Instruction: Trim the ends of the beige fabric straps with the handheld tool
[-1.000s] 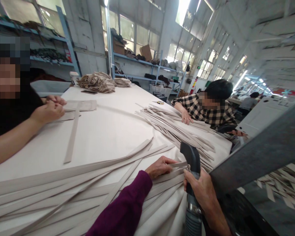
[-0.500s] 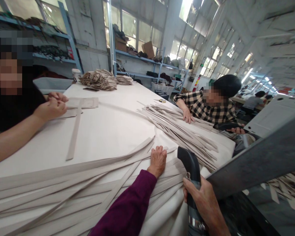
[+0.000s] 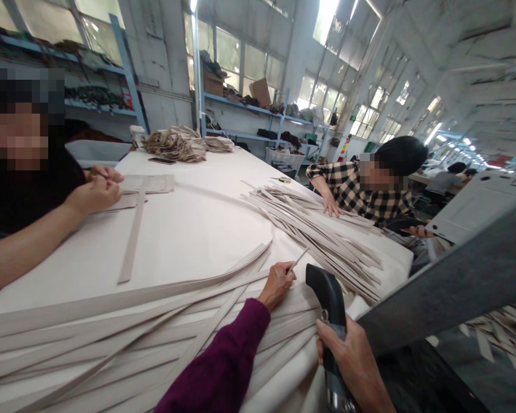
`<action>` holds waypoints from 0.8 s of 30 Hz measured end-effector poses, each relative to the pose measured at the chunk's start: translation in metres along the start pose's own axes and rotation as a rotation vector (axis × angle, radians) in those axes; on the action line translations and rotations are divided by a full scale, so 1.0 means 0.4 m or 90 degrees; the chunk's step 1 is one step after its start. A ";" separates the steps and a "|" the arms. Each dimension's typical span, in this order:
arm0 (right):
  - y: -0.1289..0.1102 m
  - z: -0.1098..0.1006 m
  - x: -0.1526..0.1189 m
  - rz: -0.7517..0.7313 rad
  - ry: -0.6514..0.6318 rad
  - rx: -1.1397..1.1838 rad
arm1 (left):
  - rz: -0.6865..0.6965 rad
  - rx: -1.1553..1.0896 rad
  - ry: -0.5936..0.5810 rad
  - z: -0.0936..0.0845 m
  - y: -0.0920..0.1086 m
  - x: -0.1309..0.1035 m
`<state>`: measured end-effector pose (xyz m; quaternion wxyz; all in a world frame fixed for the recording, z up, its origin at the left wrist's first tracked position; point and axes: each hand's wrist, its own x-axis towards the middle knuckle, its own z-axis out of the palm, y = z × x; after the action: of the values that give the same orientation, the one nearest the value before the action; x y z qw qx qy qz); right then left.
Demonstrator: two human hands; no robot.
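Observation:
My left hand point(image 3: 278, 283), in a purple sleeve, pinches the end of a thin beige strip point(image 3: 298, 260) and holds it slightly raised over the table. Many flat beige strips point(image 3: 124, 327) fan out beneath and to the left of this hand. My right hand point(image 3: 352, 355) is wrapped round a black, bent, tube-like tool point(image 3: 327, 289) with a metal collar at its lower end. Its curved head points up and left, just right of the strip ends. What kind of tool it is, I cannot tell.
Another heap of strips point(image 3: 313, 229) lies across the white table point(image 3: 198, 223), near a co-worker in a checked shirt point(image 3: 348, 189). At left, another person's hands point(image 3: 98, 186) are by flat beige pieces point(image 3: 150, 183). A grey metal beam point(image 3: 447, 275) slants in at right.
My left hand has gone from lying on the strips to lifting one strip end in its fingers. The tool in my right hand has shifted slightly left and down.

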<state>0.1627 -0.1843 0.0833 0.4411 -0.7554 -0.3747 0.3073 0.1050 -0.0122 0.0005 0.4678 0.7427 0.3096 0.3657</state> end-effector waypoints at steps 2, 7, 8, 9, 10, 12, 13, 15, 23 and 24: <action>-0.001 0.010 0.004 -0.005 0.001 0.006 | -0.024 -0.140 -0.068 0.004 -0.001 0.000; -0.007 0.023 0.010 -0.016 0.009 -0.010 | -0.074 -0.309 -0.129 0.014 -0.010 -0.005; -0.007 0.023 0.009 -0.015 0.009 -0.008 | -0.077 -0.322 -0.136 0.013 -0.011 -0.006; -0.007 0.023 0.008 -0.012 0.006 -0.006 | -0.077 -0.332 -0.142 0.012 -0.010 -0.006; -0.008 0.022 0.006 -0.009 0.002 -0.007 | -0.074 -0.340 -0.147 0.010 -0.008 -0.007; -0.010 0.020 0.005 -0.006 -0.010 -0.015 | -0.068 -0.348 -0.161 0.006 -0.001 -0.009; -0.014 0.018 0.006 -0.008 -0.018 -0.023 | -0.067 -0.349 -0.172 0.004 0.003 -0.011; -0.025 0.016 0.016 -0.023 -0.029 -0.044 | -0.066 -0.343 -0.210 0.001 0.011 -0.017; -0.054 0.010 0.053 -0.037 -0.014 -0.030 | -0.052 -0.350 -0.241 -0.005 0.029 -0.036; -0.052 0.009 0.047 -0.037 -0.025 -0.032 | -0.053 -0.355 -0.235 -0.007 0.032 -0.036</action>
<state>0.1636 -0.1602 0.0978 0.4232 -0.7490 -0.4128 0.2991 0.0965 -0.0273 0.0094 0.7155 0.6266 0.1380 0.2764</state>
